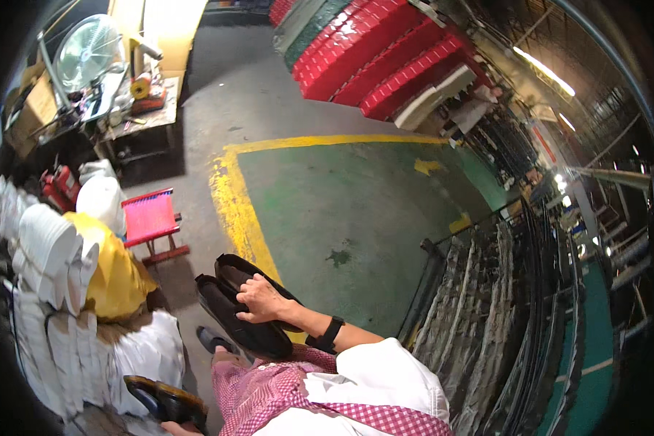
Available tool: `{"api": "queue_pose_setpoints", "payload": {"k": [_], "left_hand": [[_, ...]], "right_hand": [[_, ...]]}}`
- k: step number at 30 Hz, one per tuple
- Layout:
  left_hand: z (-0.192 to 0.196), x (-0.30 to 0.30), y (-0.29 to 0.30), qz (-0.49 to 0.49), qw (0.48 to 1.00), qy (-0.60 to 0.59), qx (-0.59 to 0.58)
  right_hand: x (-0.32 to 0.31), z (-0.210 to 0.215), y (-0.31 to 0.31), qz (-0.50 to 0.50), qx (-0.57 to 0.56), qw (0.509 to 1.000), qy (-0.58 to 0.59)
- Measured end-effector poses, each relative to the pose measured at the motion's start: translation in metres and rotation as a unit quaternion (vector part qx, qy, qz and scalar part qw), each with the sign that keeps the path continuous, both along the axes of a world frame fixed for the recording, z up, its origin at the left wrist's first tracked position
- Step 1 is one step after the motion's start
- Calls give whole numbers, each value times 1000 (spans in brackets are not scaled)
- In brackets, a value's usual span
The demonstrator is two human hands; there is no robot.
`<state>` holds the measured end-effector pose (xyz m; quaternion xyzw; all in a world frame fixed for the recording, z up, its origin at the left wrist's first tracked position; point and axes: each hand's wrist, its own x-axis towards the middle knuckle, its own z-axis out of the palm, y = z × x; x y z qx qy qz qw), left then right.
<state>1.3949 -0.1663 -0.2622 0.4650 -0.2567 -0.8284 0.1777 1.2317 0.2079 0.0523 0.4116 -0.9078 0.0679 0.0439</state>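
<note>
A pair of black slip-on shoes (232, 320) hangs side by side in front of my pink checked apron (283, 381). My right hand (260, 298) is closed on them, its fingers curled over their adjoining edges. A black band circles that wrist. At the bottom edge, my left hand (178, 429) shows only in part, against a dark shoe (166, 401) with a shiny yellow-brown rim. It appears to grip that shoe, though most of its fingers are out of sight. Below the black pair, one of my feet is visible in a dark slipper (212, 338).
White sacks (149, 352), bundled white pieces (47, 236) and a yellow bag (109, 269) crowd the left. A red stool (150, 218) stands beyond. Racks with long strips (472, 298) line the right. Red stacks (378, 54) rise ahead, past a yellow floor line (236, 211).
</note>
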Motion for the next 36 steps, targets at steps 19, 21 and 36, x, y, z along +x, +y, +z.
{"api": "queue_pose_setpoints", "payload": {"k": [19,21,36], "left_hand": [[148,-61,-65,276,918,-284,28],[157,-77,-65,279,924,-259,27],[142,-278,11,379,861,-336,57]], "right_hand": [[-263,-61,-177,5,41,993,-111],[-293,-72,-193,22,47,992,-116],[-547,-270,-363,348,172,917,-96]]}}
